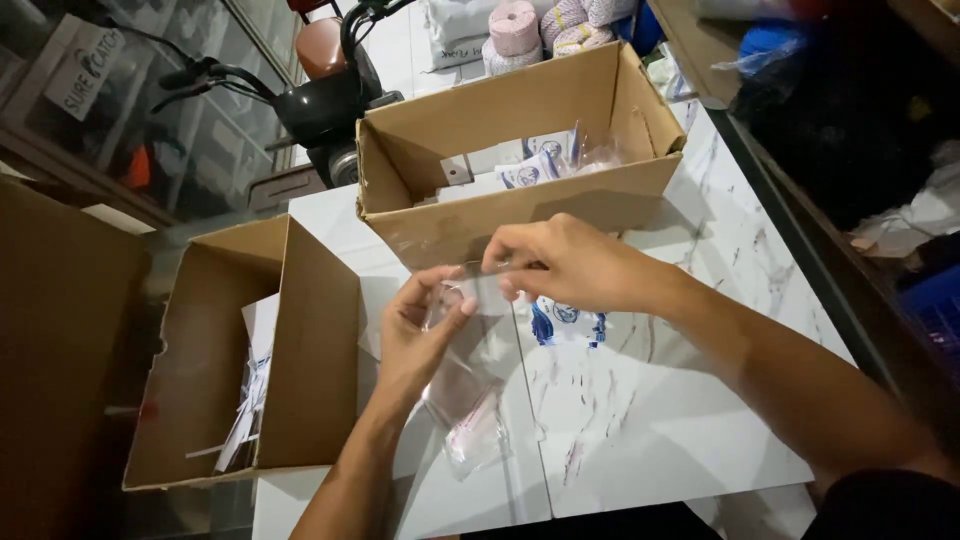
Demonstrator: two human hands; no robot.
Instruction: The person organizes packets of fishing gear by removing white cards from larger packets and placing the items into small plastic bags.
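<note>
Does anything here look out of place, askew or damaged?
Nothing is spilled or broken. The only oddity: the cardboard box at the far side sits skewed to the marble table edge. Both hands, left and right, pinch a clear plastic bag.

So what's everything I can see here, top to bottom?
Clear plastic bag: one, see-through, held over the table by both hands.
Printed packet: one, white and blue, on the table under the right hand.
Far cardboard box: one, brown, open, with white and blue packets inside.
Near cardboard box: one, brown, open, left of the table, with white paper pieces inside.
Table: one, white marble pattern.
Scooter: one, black with a brown seat, behind the boxes.
Twine rolls: several, pink and white, top of view.
Left hand: pinching the bag's edge.
Right hand: gripping the bag's top.
</note>
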